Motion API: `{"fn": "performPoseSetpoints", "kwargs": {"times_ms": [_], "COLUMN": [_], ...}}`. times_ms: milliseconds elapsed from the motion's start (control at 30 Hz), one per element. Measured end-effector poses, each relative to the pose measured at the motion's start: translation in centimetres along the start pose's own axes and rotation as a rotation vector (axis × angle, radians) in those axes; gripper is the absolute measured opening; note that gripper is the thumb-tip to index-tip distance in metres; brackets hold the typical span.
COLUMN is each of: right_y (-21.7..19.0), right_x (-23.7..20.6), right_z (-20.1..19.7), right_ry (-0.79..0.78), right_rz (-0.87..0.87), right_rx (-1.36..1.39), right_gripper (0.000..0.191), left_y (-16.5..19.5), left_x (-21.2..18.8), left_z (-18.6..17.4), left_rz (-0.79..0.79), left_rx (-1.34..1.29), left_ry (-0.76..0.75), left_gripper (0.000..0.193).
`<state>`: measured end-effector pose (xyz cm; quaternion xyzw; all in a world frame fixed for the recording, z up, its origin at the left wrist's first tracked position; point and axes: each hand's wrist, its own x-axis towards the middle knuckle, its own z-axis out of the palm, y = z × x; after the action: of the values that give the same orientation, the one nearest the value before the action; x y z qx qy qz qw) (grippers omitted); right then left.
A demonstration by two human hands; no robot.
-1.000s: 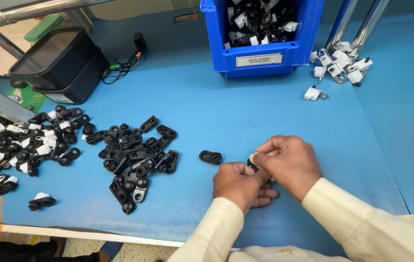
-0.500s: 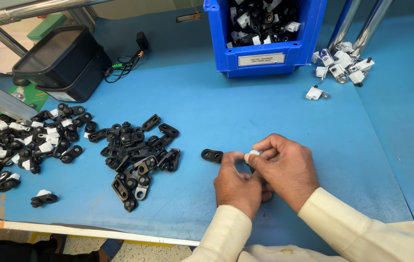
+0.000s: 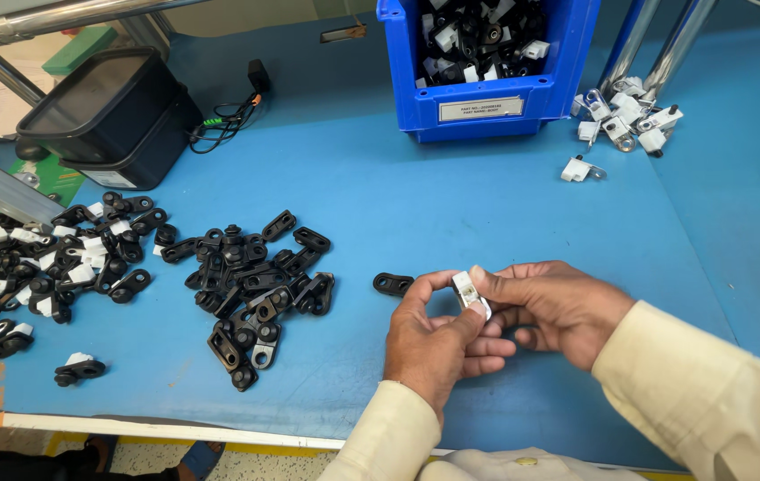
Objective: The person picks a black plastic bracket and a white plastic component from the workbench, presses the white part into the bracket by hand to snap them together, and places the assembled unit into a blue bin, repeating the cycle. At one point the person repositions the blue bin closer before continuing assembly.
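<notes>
Low in the middle of the frame, the two hands meet over the blue table (image 3: 451,205) and share one small white clip piece (image 3: 467,292). The left hand (image 3: 438,343) has its thumb and forefinger closed on the lower end of the piece, with the other fingers curled loosely under it. The right hand (image 3: 553,307) comes in from the right of the frame and presses its thumb and forefinger against the upper end, its remaining fingers folded beneath; both pairs of fingers are pinched shut on the piece with no gap showing, and the two hands touch each other around it. The piece is held clear of the table, tilted, just right of a single black link part (image 3: 393,284) that lies flat on the table beside the left forefinger. Further left of centre lies a loose heap of black link parts (image 3: 255,285), and at the left edge of the frame a wider scatter of black-and-white assembled pieces (image 3: 32,267). At the top centre stands a blue bin (image 3: 487,107) filled with similar parts, and to its right, in the upper right of the frame, a small cluster of white clips (image 3: 629,120). A black tray (image 3: 104,116) sits in the upper left.
</notes>
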<state>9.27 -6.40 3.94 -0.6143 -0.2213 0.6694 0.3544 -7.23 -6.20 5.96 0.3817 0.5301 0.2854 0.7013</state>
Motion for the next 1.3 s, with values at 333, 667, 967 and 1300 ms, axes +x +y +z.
{"fn": "performPoseSetpoints", "kwargs": {"times_ms": [333, 667, 967, 1300], "right_y": [2.9, 4.8, 2.4, 1.8], "right_x": [1.1, -1.8, -0.9, -0.7], "right_z": [2.4, 3.9, 2.8, 5.0], "right_ry": [0.265, 0.419, 0.053, 0.282], "right_rz": [-0.264, -1.016, -0.165, -0.147], "right_rx": [0.016, -0.736, 0.13, 0.216], "right_gripper": [0.02, 0.021, 0.027, 0.032], "left_y": [-0.6, -0.4, 0.4, 0.8], "left_x": [0.2, 0.5, 0.8, 0.9], "left_z": [-0.2, -1.6, -1.9, -0.8], "left_rz": [0.052, -0.007, -0.016, 0.051], "left_rx": [0.16, 0.028, 0.006, 0.138], "left_ry": [0.127, 0.089, -0.016, 0.113], "left_gripper": [0.045, 0.041, 0.04, 0.037]}}
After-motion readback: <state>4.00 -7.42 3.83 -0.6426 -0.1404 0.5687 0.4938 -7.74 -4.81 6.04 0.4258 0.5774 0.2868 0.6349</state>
